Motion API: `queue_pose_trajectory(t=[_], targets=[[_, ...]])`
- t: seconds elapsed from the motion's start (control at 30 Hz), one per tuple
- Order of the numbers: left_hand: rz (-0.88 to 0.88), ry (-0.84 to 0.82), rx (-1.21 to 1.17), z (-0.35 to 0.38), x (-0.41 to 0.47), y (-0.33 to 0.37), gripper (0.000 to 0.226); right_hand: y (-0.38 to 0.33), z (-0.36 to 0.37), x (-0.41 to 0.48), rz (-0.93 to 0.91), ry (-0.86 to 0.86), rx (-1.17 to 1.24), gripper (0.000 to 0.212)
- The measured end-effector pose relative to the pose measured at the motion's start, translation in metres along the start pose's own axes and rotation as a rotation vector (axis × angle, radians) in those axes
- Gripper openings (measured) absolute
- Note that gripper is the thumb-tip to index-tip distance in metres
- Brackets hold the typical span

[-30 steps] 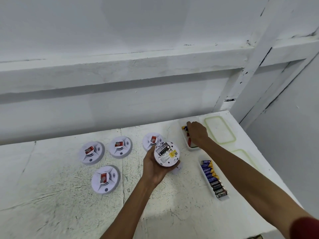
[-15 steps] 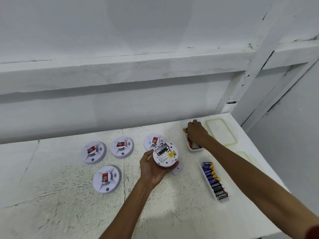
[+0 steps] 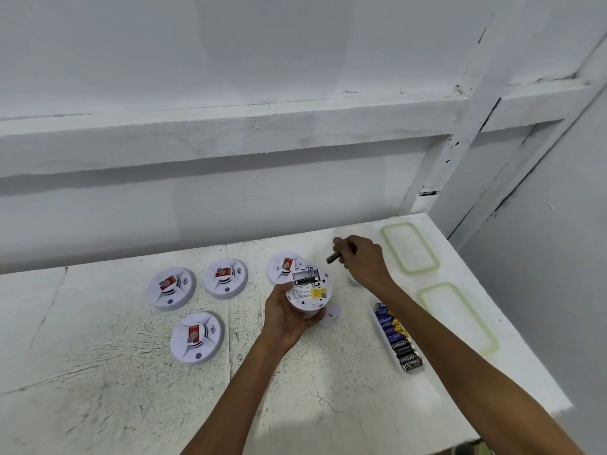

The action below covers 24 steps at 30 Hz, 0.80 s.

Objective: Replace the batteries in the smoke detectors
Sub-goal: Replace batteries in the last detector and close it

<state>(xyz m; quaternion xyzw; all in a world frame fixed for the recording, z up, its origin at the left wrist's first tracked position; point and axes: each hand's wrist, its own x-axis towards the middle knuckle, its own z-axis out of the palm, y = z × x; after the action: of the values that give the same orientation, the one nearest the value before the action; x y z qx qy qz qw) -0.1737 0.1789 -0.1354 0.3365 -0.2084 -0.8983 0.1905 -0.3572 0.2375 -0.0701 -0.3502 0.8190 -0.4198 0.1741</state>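
Bench, R corner. L hand (image 3: pixel 289 318) cups one smoke detector (image 3: pixel 307 289) clear of the table (image 3: pixel 98 372), back side up, fingers curled round its rim from below. Firm hold. Batt bay on the back stands open. One dark cell seems to sit in the lower slot and the upper slot looks bare, but it's too small to be sure.

R hand (image 3: pixel 361 262) is just beyond and right of the unit. Thumb + fingers pinch a single battery (image 3: pixel 334 258), dark w/ gold end, by one end; free end points down-left toward the bay. Near the detector, not touching.

Four other detectors (image 3: pixel 197 336) lie face up to the left, red tags on top. Thin white plate (image 3: pixel 331 318) on the table beneath the held unit, prob. its cover. Row of spare cells (image 3: pixel 399 339) beside R forearm; two green-rimmed lids (image 3: pixel 410 247) further right.

Step, as I read it: mid-swap on the unit in hand, cell meant for the open slot. Can't tell fresh from spent.

Next calls for:
- check +/- marks
- line cell up w/ slot
- seat spring end first, press flat
- L hand holds unit level
- cover goes on after
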Motion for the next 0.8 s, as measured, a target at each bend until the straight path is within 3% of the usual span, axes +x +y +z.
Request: queue_pose_trajectory(t=[0.13,0.27,0.47,0.7,0.8], targets=[[0.086,0.043,0.234,-0.004,0.001,-0.004,0.044,-0.013,0.005,-0.017,-0.089,-0.146,-0.027,0.027],[0.152,0.042,0.378,-0.001,-0.004,-0.005,0.025,-0.015,0.017,-0.021,-0.182,-0.123,-0.110,0.035],[0.163,0.007,0.459,0.004,-0.011,-0.008,0.030,-0.011,0.033,-0.014,-0.141,-0.193,-0.269,0.044],[0.168,-0.010,0.423,0.009,-0.016,-0.006,0.028,-0.012,0.037,-0.020,-0.040,-0.132,-0.281,0.063],[0.193,-0.016,0.379,0.008,-0.015,-0.008,0.029,-0.011,0.038,-0.018,0.060,-0.252,-0.287,0.076]])
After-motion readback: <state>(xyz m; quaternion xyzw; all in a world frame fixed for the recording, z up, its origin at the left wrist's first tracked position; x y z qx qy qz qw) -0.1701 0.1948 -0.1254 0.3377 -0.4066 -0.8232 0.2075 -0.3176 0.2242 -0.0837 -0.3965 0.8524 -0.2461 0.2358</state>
